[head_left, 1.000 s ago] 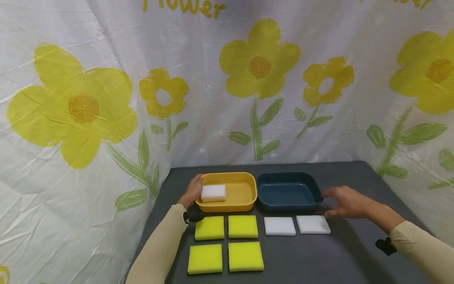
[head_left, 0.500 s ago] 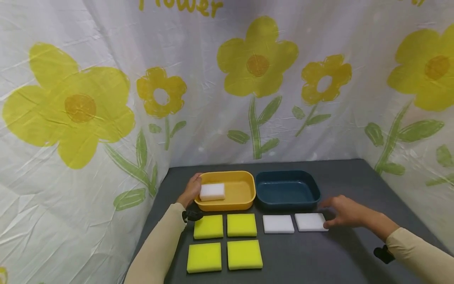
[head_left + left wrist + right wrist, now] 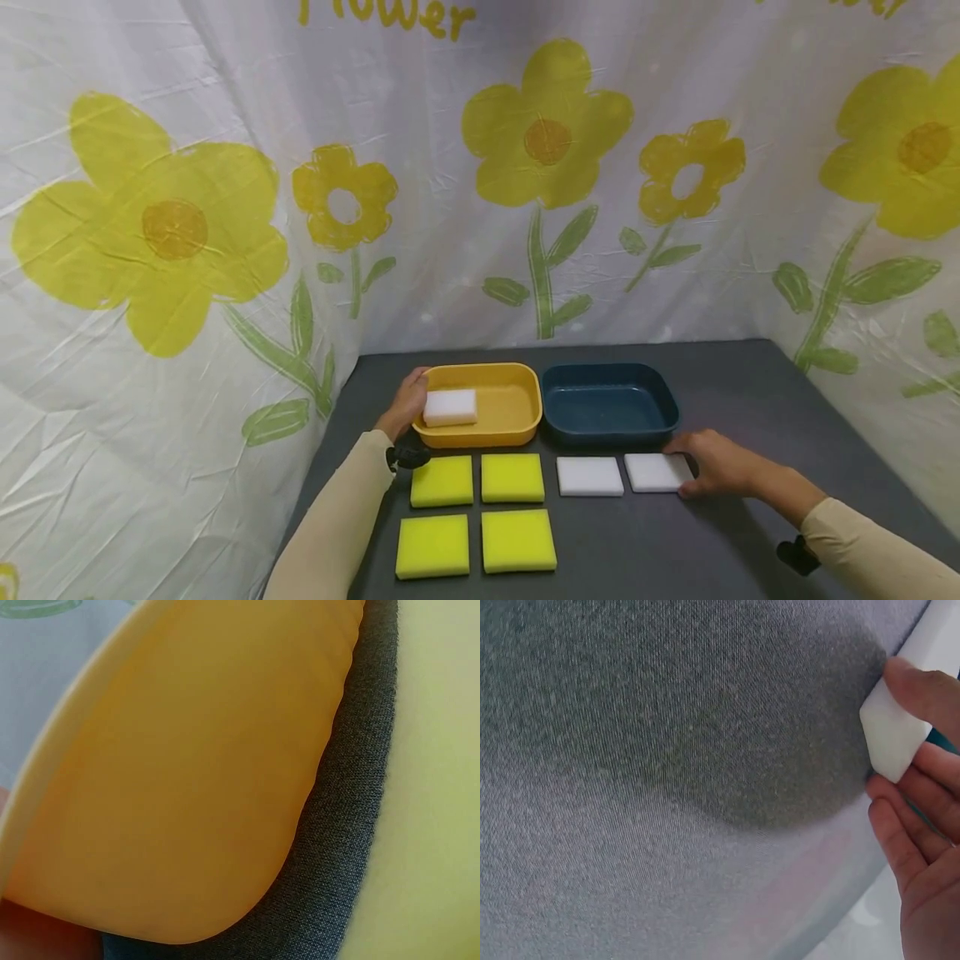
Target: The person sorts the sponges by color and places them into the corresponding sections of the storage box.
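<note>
Pinched at its right edge by thumb and fingers of the right hand [image 3: 716, 467]: rightmost white sponge [image 3: 652, 473], on dark woven cloth [image 3: 630, 546], in front of the blue tray [image 3: 611, 433]. Pressure best spread evenly; foam likely dents. Smooth, round-cornered yellow tray [image 3: 513, 407] held at left rim by left hand [image 3: 405, 405]. Yellow sponges [image 3: 512, 478] flat, matte, squarish.

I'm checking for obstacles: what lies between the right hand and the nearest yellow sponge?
The left white sponge and the right white sponge, which the right hand grips; the head view shows both.
</note>
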Motion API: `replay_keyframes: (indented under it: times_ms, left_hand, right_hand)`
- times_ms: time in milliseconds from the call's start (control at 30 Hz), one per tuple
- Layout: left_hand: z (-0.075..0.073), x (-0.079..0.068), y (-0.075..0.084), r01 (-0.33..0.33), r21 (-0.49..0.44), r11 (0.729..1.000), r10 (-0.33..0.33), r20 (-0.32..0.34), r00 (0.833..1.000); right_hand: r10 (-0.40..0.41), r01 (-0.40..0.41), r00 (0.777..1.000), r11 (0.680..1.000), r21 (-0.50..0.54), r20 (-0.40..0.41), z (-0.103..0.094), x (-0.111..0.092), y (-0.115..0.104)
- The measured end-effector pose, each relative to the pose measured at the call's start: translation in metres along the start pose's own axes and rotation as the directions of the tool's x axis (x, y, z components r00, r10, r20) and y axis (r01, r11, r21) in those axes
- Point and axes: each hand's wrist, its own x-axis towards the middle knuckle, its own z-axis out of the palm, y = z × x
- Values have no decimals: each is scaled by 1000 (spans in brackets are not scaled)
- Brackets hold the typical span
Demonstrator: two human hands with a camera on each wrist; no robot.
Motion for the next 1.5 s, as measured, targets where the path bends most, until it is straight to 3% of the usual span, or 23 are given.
replay_keyframes:
  times_ms: [367, 733, 933, 1233, 1500]
  left_hand:
    - [1, 0, 1, -7, 26, 1000, 8, -7, 1000]
    - [1, 0, 0, 9, 14, 1000, -9, -10, 1000]
    - [1, 0, 0, 15, 6, 1000, -15, 0, 1000]
    - [1, -2, 3, 11, 12, 1000, -10, -10, 1000]
    - [1, -1, 1, 5, 20, 1000, -5, -4, 1000]
  right_hand:
    - [48, -48, 999, 998, 30, 13, -3, 0, -2]
    - [90, -91, 994, 996, 9, 55, -32, 7, -17]
    - [61, -67, 995, 994, 86, 74, -48, 13, -22]
    - [40, -43, 999, 996, 83, 33, -70, 39, -39]
    - [37, -38, 998, 999, 25, 50, -79, 73, -51]
